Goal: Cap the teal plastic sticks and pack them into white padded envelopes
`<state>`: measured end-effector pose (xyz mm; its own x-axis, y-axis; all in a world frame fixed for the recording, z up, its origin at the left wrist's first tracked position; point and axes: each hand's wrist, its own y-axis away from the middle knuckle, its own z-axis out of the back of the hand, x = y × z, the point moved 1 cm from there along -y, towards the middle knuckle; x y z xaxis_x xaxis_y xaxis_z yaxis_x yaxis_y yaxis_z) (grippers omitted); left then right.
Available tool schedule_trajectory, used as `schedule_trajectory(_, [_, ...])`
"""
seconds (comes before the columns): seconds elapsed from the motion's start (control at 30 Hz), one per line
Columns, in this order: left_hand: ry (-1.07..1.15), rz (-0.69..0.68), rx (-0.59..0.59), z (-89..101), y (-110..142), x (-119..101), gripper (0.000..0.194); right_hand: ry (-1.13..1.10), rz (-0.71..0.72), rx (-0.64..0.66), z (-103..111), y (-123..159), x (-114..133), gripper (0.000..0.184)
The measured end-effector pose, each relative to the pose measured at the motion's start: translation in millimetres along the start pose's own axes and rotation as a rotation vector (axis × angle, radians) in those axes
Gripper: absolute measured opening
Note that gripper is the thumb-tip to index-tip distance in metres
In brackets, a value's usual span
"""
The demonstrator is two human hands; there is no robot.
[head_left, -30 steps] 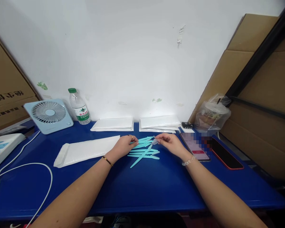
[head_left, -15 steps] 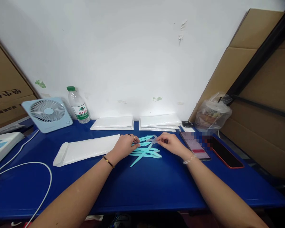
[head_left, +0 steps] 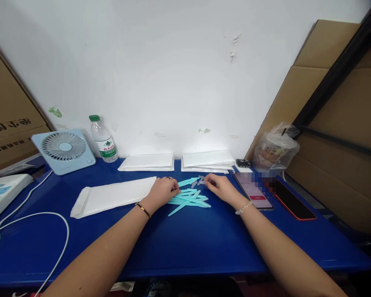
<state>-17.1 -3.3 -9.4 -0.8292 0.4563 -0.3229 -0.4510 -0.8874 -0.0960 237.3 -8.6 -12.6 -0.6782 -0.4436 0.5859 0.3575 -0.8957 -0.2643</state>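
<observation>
Several thin turquoise eyebrow razors (head_left: 191, 200) lie crossed in a loose pile on the blue table. My left hand (head_left: 163, 190) is at the pile's left side, fingertips pinched on one razor (head_left: 188, 182) that points right above the others; its near end is hidden by the fingers. Small translucent plastic caps (head_left: 201, 180) lie just past the razors. Beside these caps is my right hand (head_left: 218, 185), its thumb and fingertips drawn together; whatever is between them is too small to make out. Behind my left hand stretches a long white padded envelope (head_left: 114, 194).
White envelope stacks (head_left: 146, 161) lie along the wall. At left are a blue fan (head_left: 64, 150), a water bottle (head_left: 103, 140), a white power strip (head_left: 8, 192) and a cable. Two phones (head_left: 255, 192), a black key fob (head_left: 243, 163) and a bagged drink cup (head_left: 275, 150) stand right.
The razor at my left fingertips now lies apart from the pile, with blue table showing between. My right fingers have drawn slightly away from the caps. The view has shifted a little.
</observation>
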Motion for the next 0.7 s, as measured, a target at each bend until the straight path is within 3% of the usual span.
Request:
schedule_trajectory(0.13, [0.07, 0.023, 0.044, 0.4, 0, -1, 0.017, -0.379, -0.108, 0.004, -3, 0, -9, 0.023])
schedule_trajectory(0.27, [0.088, 0.046, -0.017, 2.3, 0, -2, 0.016, -0.617, -0.134, 0.008, -8, -1, -11, 0.028])
schedule_trajectory(0.43, [0.25, 0.106, 0.011, 2.7, -1, 6, 0.025, -0.533, 0.001, -0.128, -10, -2, -3, 0.015])
schedule_trajectory(0.7, [0.333, 0.13, 0.044, 4.1, -1, 6, 0.032, -0.414, 0.035, -0.216, -11, -2, 1, 0.011])
